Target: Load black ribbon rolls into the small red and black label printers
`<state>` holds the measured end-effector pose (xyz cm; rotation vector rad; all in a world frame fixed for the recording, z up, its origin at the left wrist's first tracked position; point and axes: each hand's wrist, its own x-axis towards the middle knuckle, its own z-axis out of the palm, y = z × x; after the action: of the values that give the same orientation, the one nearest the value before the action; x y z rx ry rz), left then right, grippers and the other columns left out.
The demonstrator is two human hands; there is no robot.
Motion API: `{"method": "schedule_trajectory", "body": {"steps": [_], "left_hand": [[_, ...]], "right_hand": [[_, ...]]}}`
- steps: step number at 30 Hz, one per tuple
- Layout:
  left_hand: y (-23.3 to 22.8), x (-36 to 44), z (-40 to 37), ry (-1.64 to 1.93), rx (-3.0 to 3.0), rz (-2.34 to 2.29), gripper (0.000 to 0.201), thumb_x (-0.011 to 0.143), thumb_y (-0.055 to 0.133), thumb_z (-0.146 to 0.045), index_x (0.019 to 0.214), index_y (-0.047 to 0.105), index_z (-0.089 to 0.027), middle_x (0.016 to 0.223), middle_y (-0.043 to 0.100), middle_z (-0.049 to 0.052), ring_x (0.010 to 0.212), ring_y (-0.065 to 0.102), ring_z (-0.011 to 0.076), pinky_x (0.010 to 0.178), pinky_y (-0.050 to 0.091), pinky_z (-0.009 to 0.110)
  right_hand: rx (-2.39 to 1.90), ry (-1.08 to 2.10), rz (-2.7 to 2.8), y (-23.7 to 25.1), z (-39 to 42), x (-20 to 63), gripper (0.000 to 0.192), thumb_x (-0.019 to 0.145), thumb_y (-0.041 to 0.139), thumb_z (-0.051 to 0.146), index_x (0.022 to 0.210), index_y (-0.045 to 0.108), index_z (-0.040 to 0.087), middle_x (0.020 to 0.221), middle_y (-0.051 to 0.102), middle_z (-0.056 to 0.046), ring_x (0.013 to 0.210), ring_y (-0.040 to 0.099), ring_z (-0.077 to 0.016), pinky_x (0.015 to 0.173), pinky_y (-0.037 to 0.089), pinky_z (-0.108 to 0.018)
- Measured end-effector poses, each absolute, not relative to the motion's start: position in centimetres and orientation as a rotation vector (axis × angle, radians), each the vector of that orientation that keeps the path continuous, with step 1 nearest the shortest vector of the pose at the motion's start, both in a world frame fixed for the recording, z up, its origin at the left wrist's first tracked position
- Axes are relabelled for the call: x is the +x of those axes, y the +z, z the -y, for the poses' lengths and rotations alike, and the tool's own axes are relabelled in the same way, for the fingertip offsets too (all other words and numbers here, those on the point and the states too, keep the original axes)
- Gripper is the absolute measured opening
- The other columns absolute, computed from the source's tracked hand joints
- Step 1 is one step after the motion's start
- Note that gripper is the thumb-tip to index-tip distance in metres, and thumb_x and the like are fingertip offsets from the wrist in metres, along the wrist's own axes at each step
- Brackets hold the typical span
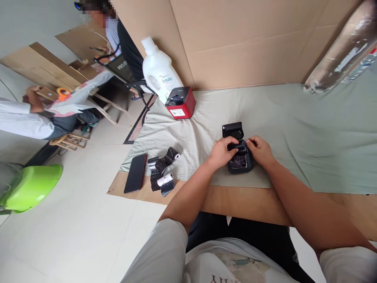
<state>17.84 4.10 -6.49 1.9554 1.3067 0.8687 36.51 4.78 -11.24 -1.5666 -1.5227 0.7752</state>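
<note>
A small black printer (239,157) sits lid-up on the grey-green cloth (294,129) near the table's front edge. The left hand (221,152) and right hand (259,149) pinch a dark roll (239,147) over its open bay; seating it squarely looks like the step in hand. Spare rolls (163,171) and a phone (136,173) lie to the left.

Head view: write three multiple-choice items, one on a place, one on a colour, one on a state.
1. Where does the phone lie?
A. left of the paper rolls
B. behind the bottle
C. under the printer

2. What colour is the body of the box-shaped device beside the white bottle?
A. green
B. red
C. yellow

3. How is the lid of the black printer that both hands (left, right) touch?
A. shut
B. missing
C. open

A: it lies at the cloth's left edge. B: its sides are red. C: the lid stands raised behind.
</note>
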Motion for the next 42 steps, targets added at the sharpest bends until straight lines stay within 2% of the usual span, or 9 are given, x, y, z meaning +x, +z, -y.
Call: {"method": "schedule_trajectory", "body": {"steps": [13,18,22,25,27,29,33,37,42], "left_hand": [[-7.8,17.9,-3.7,1.01,2.159,-1.333,0.007,0.086,0.07,-0.024,0.09,0.075,-0.023,0.104,0.073,0.006,0.105,0.063,0.0215,0.1,0.047,0.041],[-8.8,16.7,-4.3,1.453,1.815,-1.541,0.033,0.097,0.051,-0.046,0.104,0.068,-0.018,0.11,0.069,0.012,0.111,0.06,0.0227,0.101,0.046,0.041],[-9.2,16.3,-4.7,1.37,1.518,-1.42,0.056,0.1,0.033,-0.059,0.134,0.051,-0.019,0.132,0.063,0.015,0.123,0.059,0.0235,0.104,0.045,0.042],[-8.8,16.4,-4.5,1.4,1.529,-1.235,0.06,0.101,0.022,-0.061,0.13,0.053,-0.018,0.113,0.071,0.012,0.112,0.064,0.0218,0.105,0.044,0.042],[-8.6,16.4,-4.4,1.414,1.551,-1.191,0.057,0.101,0.026,-0.06,0.117,0.059,-0.017,0.092,0.073,0.009,0.099,0.067,0.0206,0.103,0.045,0.041],[-8.6,16.5,-4.4,1.375,1.571,-1.208,0.048,0.099,0.037,-0.058,0.109,0.061,-0.018,0.087,0.071,0.007,0.092,0.066,0.0197,0.098,0.048,0.039],[-8.6,16.7,-4.4,1.111,1.723,-1.506,0.04,0.092,0.055,-0.051,0.113,0.061,-0.018,0.119,0.066,0.013,0.112,0.06,0.0257,0.102,0.045,0.042],[-7.6,16.9,-4.0,0.586,1.914,-1.677,0.05,0.09,0.056,-0.056,0.117,0.062,-0.014,0.125,0.062,0.018,0.129,0.046,0.0365,0.112,0.034,0.054],[-6.6,16.7,-3.6,0.642,1.828,-1.437,0.054,0.087,0.063,-0.051,0.126,0.057,-0.015,0.125,0.057,0.016,0.12,0.054,0.0291,0.107,0.043,0.045]], "right_hand": [[-1.586,0.799,1.537,-10.6,-4.5,36.4,0.032,0.083,0.052,0.052,0.081,0.061,0.022,0.076,0.067,-0.005,0.071,0.059,-0.02,0.071,0.044,-0.036],[-1.577,0.795,1.528,-10.4,-4.2,36.2,0.038,0.085,0.05,0.057,0.085,0.061,0.021,0.078,0.067,-0.005,0.073,0.06,-0.0206,0.072,0.047,-0.036],[-1.573,0.782,1.504,-10.6,-4.2,36.2,0.039,0.087,0.045,0.057,0.085,0.06,0.022,0.08,0.068,-0.006,0.074,0.061,-0.0218,0.074,0.048,-0.039],[-1.548,0.846,1.417,-10.8,-4.4,36.3,0.042,0.088,0.041,0.06,0.086,0.059,0.022,0.085,0.07,-0.007,0.071,0.062,-0.0208,0.073,0.05,-0.04],[-1.522,0.892,1.361,-10.9,-4.4,36.3,0.045,0.087,0.041,0.064,0.087,0.058,0.022,0.091,0.071,-0.008,0.069,0.062,-0.0197,0.071,0.052,-0.039],[-1.509,0.912,1.34,-10.8,-4.4,36.3,0.047,0.086,0.042,0.066,0.088,0.058,0.022,0.094,0.071,-0.008,0.071,0.063,-0.0198,0.072,0.053,-0.04],[-1.552,0.824,1.471,-10.3,-4.0,36.2,0.053,0.086,0.042,0.069,0.094,0.061,0.021,0.096,0.071,-0.011,0.084,0.065,-0.0246,0.081,0.053,-0.044],[-1.625,0.619,1.783,-9.6,-3.4,35.9,0.058,0.086,0.045,0.071,0.1,0.066,0.019,0.103,0.07,-0.015,0.105,0.06,-0.0334,0.098,0.045,-0.053],[-1.575,0.893,1.675,-9.0,-3.0,36.1,0.062,0.08,0.057,0.07,0.115,0.059,0.02,0.111,0.067,-0.013,0.102,0.063,-0.0304,0.092,0.05,-0.049]]}}
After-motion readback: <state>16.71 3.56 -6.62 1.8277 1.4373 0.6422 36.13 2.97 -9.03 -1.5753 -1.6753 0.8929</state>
